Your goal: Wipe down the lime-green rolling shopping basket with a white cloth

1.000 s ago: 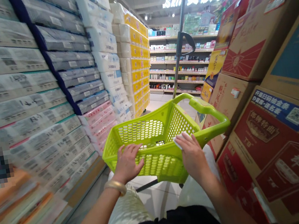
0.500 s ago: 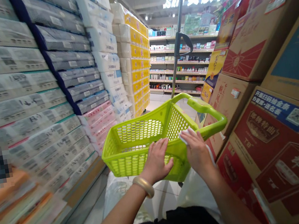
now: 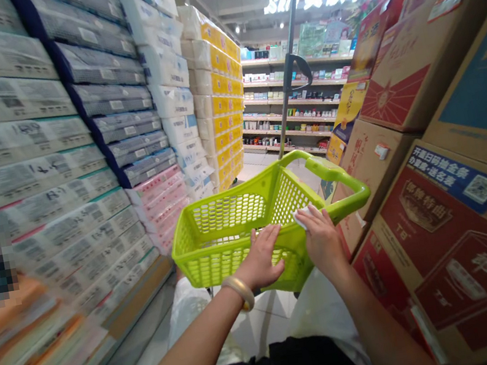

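Observation:
A lime-green plastic shopping basket (image 3: 217, 249) with perforated walls is in front of my knees, its looped handle (image 3: 340, 175) toward the right. My left hand (image 3: 263, 257), with a gold-coloured bangle (image 3: 239, 292) at the wrist, holds the near rim, fingers over the top and thumb against the outer wall. To the right of it, my right hand (image 3: 321, 235) presses a folded white cloth or tissue (image 3: 302, 217) onto the rim close to the handle. Most of the white piece is hidden under the fingers. Inside the basket I see no goods.
Stacked packs of paper goods (image 3: 12, 140) line the left side, with yellow-and-white packs (image 3: 221, 105) farther on. Cardboard cartons (image 3: 459, 246) rise close on the right. Beyond the basket stand a slanted grey pole (image 3: 287, 82) and shelves of small products (image 3: 297, 114).
The basket's left end has shifted slightly right and my left hand has moved right with it. My right hand, with the white piece, has moved slightly right and up along the rim.

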A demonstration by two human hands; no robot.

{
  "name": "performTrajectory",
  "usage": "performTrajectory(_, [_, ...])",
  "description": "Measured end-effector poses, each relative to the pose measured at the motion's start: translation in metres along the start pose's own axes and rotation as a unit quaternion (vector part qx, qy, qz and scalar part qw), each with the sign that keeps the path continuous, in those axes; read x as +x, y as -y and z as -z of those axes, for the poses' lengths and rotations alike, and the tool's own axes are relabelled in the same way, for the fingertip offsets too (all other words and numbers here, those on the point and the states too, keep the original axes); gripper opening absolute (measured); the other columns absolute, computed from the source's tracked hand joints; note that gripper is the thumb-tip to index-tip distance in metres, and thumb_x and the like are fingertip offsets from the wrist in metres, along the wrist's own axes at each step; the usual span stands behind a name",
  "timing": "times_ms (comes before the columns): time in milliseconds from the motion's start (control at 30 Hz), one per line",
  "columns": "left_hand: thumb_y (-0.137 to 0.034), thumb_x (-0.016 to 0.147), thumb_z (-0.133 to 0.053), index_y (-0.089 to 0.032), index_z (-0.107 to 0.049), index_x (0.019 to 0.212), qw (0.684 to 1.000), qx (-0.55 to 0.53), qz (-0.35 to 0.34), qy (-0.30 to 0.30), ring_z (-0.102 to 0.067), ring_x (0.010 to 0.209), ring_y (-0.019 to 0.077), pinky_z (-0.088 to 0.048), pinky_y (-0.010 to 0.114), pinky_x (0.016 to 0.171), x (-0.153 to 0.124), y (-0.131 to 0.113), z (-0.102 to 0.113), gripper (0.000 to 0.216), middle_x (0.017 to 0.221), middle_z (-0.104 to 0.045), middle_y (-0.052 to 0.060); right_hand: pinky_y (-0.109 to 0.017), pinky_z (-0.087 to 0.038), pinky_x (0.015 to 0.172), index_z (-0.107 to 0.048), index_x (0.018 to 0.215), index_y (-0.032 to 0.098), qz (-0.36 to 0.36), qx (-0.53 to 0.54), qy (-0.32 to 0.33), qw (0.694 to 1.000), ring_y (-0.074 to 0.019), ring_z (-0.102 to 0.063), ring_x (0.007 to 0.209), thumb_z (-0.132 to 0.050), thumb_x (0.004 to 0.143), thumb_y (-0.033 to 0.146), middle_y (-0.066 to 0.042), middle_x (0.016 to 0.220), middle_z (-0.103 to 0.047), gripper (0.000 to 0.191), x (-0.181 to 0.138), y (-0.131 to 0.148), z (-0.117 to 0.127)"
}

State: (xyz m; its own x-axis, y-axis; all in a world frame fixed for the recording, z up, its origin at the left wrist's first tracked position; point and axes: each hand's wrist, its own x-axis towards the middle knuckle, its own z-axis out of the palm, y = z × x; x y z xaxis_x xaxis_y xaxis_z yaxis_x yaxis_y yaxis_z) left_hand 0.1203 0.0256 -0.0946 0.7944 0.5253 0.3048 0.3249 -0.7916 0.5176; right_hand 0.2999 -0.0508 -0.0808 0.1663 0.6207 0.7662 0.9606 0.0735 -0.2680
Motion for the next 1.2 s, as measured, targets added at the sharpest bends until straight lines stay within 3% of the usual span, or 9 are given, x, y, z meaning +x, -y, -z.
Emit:
performTrajectory(100, [-0.021, 0.075, -0.057, -0.017, -0.027, 0.15, 1.0, -0.012, -0.007, 0.016, -0.027, 0.146, 0.0315, -0.006, 0.063, 0.119, 0.007, 0.0, -0.001, 0.081, 0.155, -0.036, 0.017, -0.052, -0.031, 0.114, -0.07, 0.111, 0.017, -0.001, -0.006, -0.007, 1.0, -0.0255, -0.055, 0.126, -0.036, 0.083, 0.002, -0.009, 0.118, -0.071, 0.047, 0.001, -0.007, -0.003])
performTrajectory(333, [-0.021, 0.074, -0.057, -0.015, -0.032, 0.147, 1.0, -0.017, -0.01, 0.013, -0.033, 0.143, 0.0304, -0.008, 0.061, 0.119, 0.022, 0.007, 0.003, 0.078, 0.151, -0.041, 0.018, -0.055, -0.03, 0.114, -0.071, 0.11, 0.017, -0.063, -0.038, -0.105, 0.992, -0.0272, -0.054, 0.127, -0.039, 0.08, 0.004, -0.011, 0.116, -0.072, 0.045, 0.013, -0.049, 0.018])
performTrajectory(567, [-0.021, 0.076, -0.054, -0.015, -0.039, 0.143, 1.0, -0.008, 0.0, -0.007, -0.041, 0.138, 0.0302, -0.01, 0.062, 0.119, 0.017, 0.02, 0.015, 0.068, 0.145, -0.048, 0.017, -0.051, -0.028, 0.116, -0.07, 0.114, 0.018, 0.02, 0.011, -0.033, 0.999, -0.0236, -0.052, 0.13, -0.036, 0.085, 0.002, -0.009, 0.12, -0.07, 0.047, 0.0, -0.013, 0.0])
performTrajectory(800, [-0.022, 0.077, -0.053, -0.018, -0.046, 0.136, 0.999, 0.014, 0.005, -0.048, -0.047, 0.132, 0.0298, -0.015, 0.06, 0.119, -0.004, 0.03, 0.028, 0.06, 0.138, -0.055, 0.014, -0.054, -0.031, 0.113, -0.07, 0.114, 0.016, -0.026, -0.011, -0.144, 0.989, -0.0261, -0.053, 0.129, -0.036, 0.088, 0.005, -0.011, 0.116, -0.072, 0.044, -0.003, -0.006, 0.025])
performTrajectory(967, [-0.023, 0.077, -0.054, -0.019, -0.05, 0.131, 0.998, 0.009, 0.003, -0.068, -0.05, 0.129, 0.0297, -0.016, 0.061, 0.119, -0.011, 0.029, 0.029, 0.054, 0.134, -0.059, 0.013, -0.051, -0.029, 0.116, -0.069, 0.116, 0.02, 0.027, 0.015, -0.053, 0.998, -0.0227, -0.053, 0.129, -0.036, 0.087, 0.002, -0.007, 0.118, -0.072, 0.048, -0.013, 0.026, 0.013])
performTrajectory(1033, [-0.023, 0.077, -0.053, -0.019, -0.05, 0.131, 0.998, 0.004, 0.003, -0.065, -0.05, 0.13, 0.0294, -0.016, 0.061, 0.119, -0.012, 0.03, 0.029, 0.054, 0.135, -0.058, 0.013, -0.05, -0.027, 0.117, -0.069, 0.115, 0.022, 0.031, 0.012, -0.046, 0.998, -0.0217, -0.054, 0.129, -0.034, 0.087, 0.001, -0.006, 0.118, -0.072, 0.05, -0.016, 0.026, 0.014])
performTrajectory(1200, [-0.024, 0.077, -0.053, -0.018, -0.052, 0.128, 0.997, -0.006, 0.01, -0.075, -0.051, 0.128, 0.0296, -0.014, 0.061, 0.119, -0.01, 0.029, 0.027, 0.051, 0.133, -0.06, 0.013, -0.055, -0.026, 0.116, -0.069, 0.114, 0.018, -0.029, -0.034, -0.132, 0.99, -0.0251, -0.051, 0.132, -0.037, 0.087, 0.005, -0.01, 0.119, -0.071, 0.044, -0.013, -0.001, 0.037])
